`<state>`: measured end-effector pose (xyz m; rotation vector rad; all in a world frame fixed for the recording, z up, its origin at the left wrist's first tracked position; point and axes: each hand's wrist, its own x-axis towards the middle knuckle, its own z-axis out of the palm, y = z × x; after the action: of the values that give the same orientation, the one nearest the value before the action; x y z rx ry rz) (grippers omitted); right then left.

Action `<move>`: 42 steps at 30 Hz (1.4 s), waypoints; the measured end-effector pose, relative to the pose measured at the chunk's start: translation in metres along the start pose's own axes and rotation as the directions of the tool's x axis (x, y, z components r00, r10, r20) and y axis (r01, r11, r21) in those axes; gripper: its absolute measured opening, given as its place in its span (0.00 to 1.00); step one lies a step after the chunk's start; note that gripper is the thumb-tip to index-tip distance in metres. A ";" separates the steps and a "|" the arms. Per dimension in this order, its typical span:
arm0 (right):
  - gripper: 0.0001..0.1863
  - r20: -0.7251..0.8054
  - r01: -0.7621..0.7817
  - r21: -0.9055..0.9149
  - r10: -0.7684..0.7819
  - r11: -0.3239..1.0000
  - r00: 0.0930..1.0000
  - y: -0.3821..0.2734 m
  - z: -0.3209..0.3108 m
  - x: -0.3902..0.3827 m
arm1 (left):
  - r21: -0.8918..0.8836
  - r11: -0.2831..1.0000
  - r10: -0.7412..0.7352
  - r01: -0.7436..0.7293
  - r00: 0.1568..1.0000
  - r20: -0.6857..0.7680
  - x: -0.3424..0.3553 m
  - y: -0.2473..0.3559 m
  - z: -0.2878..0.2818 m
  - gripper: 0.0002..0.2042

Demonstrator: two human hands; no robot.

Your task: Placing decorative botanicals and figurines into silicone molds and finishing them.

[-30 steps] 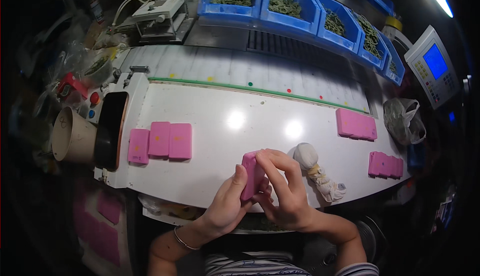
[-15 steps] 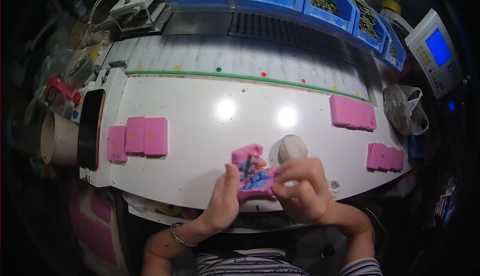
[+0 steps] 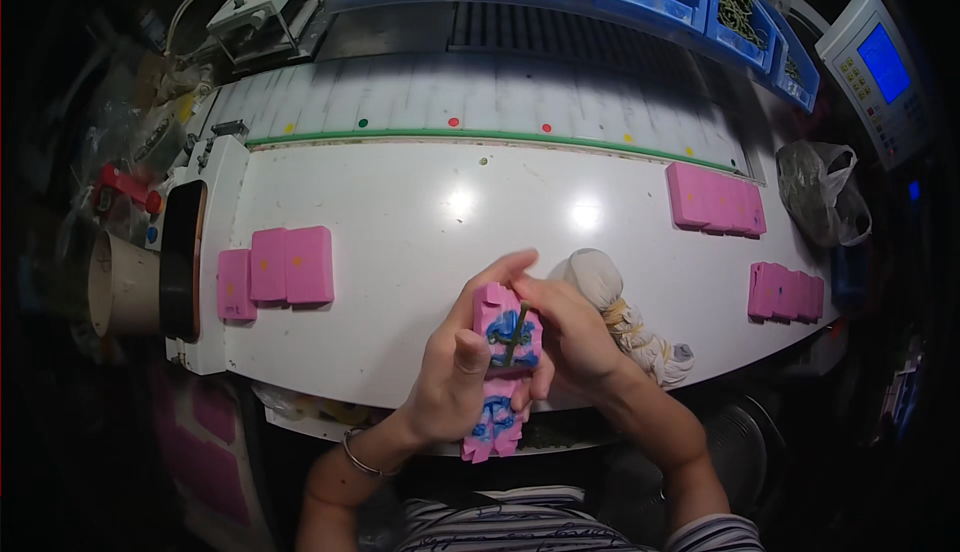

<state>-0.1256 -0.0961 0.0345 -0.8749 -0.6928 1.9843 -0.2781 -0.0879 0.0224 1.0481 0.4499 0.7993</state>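
Note:
A pink rubber mold (image 3: pixel 492 299) is bent open between my hands, its two halves showing blue-coated inner faces. A thin dark green branched piece (image 3: pixel 518 334) lies in the upper half. My left hand (image 3: pixel 447 377) holds the mold from the left, thumb up along its side and fingers behind it. My right hand (image 3: pixel 572 334) grips the upper half from the right, with its fingers partly hidden behind it. Just beyond my right wrist lies a white cloth pouch (image 3: pixel 595 280) tied with yellowish bands.
Pink blocks (image 3: pixel 308 265) lie at left, beside a phone (image 3: pixel 183 252) and a beige cup (image 3: pixel 125 282). More pink blocks (image 3: pixel 705 198) sit in two rows at right, near a plastic bag (image 3: pixel 825 192). Blue bins (image 3: pixel 655 14) of green pieces stand behind, with a control panel (image 3: pixel 868 72) at right.
The mold has turned upright and opened out further, its lower half hanging toward me. My right hand has moved left and up against it. The view has shifted slightly, uncovering more of the pouch.

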 end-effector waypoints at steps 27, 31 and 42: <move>0.13 0.322 0.381 -0.910 -0.855 -0.161 0.407 0.006 0.017 -0.025 | 0.152 0.986 -0.052 0.073 0.989 -0.141 -0.010 0.022 -0.023 0.15; 0.18 0.523 0.231 -0.851 -0.728 -0.471 0.443 0.003 0.015 -0.030 | 0.726 0.646 0.383 -0.237 0.923 -0.040 -0.006 0.033 -0.003 0.10; 0.07 -0.096 0.099 -0.535 -0.177 0.839 0.979 -0.020 -0.006 -0.029 | 0.862 0.259 0.571 -0.435 0.789 0.226 0.006 0.027 -0.007 0.13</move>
<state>-0.0996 -0.1103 0.0544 -1.2371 -1.2169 1.5965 -0.2889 -0.0725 0.0433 2.2652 0.6934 1.2667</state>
